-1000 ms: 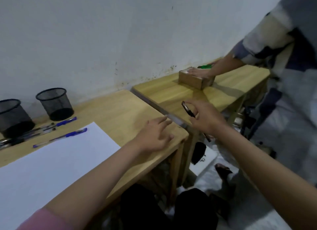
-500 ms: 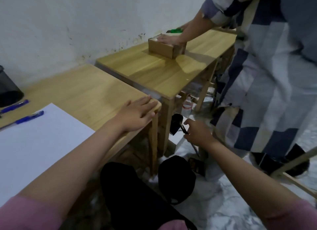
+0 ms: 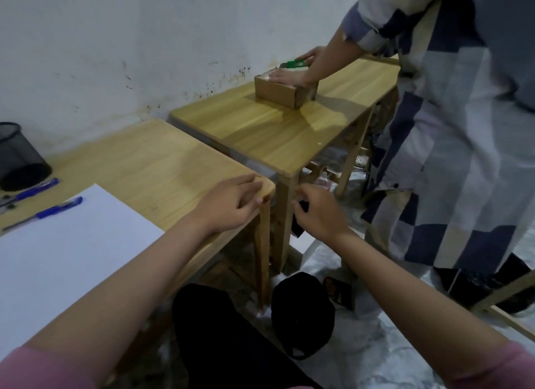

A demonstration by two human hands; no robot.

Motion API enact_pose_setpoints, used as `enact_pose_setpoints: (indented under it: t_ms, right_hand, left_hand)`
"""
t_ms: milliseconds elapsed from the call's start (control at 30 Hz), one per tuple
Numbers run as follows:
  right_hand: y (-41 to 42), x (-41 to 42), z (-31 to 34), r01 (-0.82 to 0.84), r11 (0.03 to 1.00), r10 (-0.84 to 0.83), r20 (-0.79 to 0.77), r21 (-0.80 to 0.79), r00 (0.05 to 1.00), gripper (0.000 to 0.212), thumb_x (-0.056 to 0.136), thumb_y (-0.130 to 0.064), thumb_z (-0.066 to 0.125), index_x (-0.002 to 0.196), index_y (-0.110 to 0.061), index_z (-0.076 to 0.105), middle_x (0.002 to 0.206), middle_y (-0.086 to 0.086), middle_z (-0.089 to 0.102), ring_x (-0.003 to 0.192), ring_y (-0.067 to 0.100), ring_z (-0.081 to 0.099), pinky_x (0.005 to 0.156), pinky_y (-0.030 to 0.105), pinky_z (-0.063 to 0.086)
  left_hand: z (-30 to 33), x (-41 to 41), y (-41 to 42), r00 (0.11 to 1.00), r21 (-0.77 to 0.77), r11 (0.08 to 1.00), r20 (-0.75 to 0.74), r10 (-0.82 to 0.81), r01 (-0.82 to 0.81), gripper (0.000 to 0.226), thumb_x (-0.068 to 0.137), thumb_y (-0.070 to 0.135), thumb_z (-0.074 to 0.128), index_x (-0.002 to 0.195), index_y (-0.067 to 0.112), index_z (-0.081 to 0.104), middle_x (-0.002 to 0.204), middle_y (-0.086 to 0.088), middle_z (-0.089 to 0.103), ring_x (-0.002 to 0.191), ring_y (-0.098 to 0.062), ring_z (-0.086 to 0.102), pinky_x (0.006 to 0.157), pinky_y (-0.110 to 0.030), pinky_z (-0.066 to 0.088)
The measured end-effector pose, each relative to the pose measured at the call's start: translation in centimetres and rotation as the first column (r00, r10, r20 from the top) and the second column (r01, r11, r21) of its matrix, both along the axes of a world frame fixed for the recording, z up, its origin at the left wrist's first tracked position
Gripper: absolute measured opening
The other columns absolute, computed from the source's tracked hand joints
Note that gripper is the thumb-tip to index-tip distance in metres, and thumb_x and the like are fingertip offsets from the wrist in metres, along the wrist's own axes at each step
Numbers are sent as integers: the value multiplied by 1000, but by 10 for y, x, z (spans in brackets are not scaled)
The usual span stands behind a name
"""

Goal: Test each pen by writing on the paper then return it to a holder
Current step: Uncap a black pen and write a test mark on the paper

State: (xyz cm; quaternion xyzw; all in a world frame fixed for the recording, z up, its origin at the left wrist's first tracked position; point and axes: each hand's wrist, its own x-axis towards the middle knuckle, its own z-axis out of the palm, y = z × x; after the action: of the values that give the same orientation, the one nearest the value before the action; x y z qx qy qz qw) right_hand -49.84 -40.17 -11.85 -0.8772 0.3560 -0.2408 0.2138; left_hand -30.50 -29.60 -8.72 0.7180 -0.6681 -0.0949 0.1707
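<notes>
Rising from floor level to the smooth wooden table's (image 3: 162, 162) corner, the right hand (image 3: 315, 214) curls, contents hidden, while the flat, relaxed left hand (image 3: 231, 203) stays there.

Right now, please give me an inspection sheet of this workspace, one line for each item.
Surface: light wooden desk; a second wooden table stands against it.
Job's things: white paper sheet; two blue capped pens beside it; black mesh holder at the back.
Clutter: brown cardboard box under another person's hand.
Hands: left hand flat on the desk corner; right hand, below the desk edge, fingers curled on something dark, unclear.
Cables: nothing seen.
Surroundings: stained white wall; standing person in patchwork shirt.
</notes>
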Motion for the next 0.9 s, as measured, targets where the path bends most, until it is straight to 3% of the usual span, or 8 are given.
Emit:
enact_pose_setpoints:
  t_ms: [100,267,367,567,767,900]
  right_hand:
    - [11,24,29,1,996,12,148,-88,989,26,89,-24,57,112,-12,61,105,2,64,94,14,59,76,28,47]
    - [41,85,61,-137,979,162,165,-151,973,32,90,-24,57,121,-14,58,115,1,65,106,13,59,83,20,43]
    - [69,132,67,-271,945,299,147,-184,943,34,91,-27,55,124,-16,56,119,1,64,109,16,59,88,27,48]
    - [153,226,69,-525,840,540,123,-133,833,33,89,-22,56,122,-13,58,122,3,62,115,21,56,92,32,45]
    - [227,294,62,-723,681,731,48,-117,680,37,91,-21,54,127,-13,56,130,3,59,124,20,49,100,31,40]
    - [254,331,63,-775,613,782,-23,-154,623,34,91,-19,53,124,-12,59,127,5,61,122,22,51,100,32,39]
  left_hand:
    - [10,5,13,994,-83,991,18,107,-106,49,89,48,43,134,28,43,145,3,41,132,-17,36,104,-40,39]
    - [31,40,59,950,-193,936,49,309,-295,46,90,38,51,132,22,47,141,-2,47,128,-20,41,100,-34,37]
    - [43,68,106,894,-212,879,44,445,-427,46,90,38,51,133,21,46,142,-2,45,129,-20,40,101,-31,34]
    - [50,116,225,693,-210,682,28,720,-700,46,91,42,46,133,22,46,140,2,47,129,-17,40,101,-32,36]
    - [40,141,333,494,-119,492,8,869,-863,51,92,44,44,137,20,41,146,1,40,134,-19,33,107,-31,28]
    - [26,150,382,417,-33,417,-24,908,-908,71,82,64,37,137,20,41,149,-4,35,137,-22,29,112,-38,25]
